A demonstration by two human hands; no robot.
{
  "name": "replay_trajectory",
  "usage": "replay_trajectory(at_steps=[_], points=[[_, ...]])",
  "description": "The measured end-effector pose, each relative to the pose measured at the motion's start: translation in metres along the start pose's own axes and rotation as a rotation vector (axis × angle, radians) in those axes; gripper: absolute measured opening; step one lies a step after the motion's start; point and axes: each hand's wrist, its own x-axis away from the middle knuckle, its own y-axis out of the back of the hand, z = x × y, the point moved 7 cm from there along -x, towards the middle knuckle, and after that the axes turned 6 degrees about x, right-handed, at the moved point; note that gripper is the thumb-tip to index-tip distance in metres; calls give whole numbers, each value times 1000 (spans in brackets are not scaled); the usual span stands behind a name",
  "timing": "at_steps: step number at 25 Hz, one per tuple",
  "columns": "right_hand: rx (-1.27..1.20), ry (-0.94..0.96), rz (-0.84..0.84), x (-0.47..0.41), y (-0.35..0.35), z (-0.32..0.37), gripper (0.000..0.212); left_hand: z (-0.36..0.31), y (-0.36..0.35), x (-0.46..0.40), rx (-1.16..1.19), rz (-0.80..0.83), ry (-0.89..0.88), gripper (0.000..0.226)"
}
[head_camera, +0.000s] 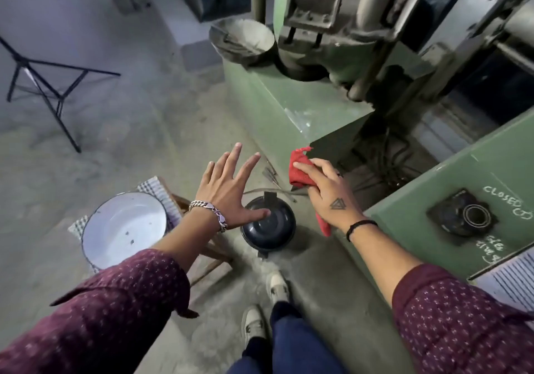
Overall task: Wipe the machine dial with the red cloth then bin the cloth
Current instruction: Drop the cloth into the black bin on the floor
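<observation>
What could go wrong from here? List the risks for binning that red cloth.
1. The black bin on the floor looks lidded, and the open left hand hovers above it without gripping anything; the cloth may land on the lid.
2. The red cloth is held loosely in the right hand with a tail dangling, so it could slip or snag on the green machine edge.

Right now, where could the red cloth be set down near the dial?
Bare green panel lies between the right hand holding the red cloth and the dial. Right of the dial, chalk writing crowds it.
</observation>
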Motion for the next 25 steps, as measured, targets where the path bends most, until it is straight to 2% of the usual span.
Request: replay_trajectory(at_steps=[7, 11, 14, 20, 25], points=[[-75, -88, 149, -9, -74, -22, 74, 56, -27, -3, 21, 33, 113, 135], [-91, -164, 204, -14, -136, -61, 73, 83, -66, -28, 52, 115, 167, 135], [-119, -188, 319, -12, -187, -91, 66, 96, -105, -48, 69, 194, 187, 136], [-5, -86, 444, -26, -265, -113, 64, 122, -162, -70, 82, 256, 192, 137], [76, -33, 535, -56, -312, -114, 61, 143, -194, -78, 120, 247, 210, 138]])
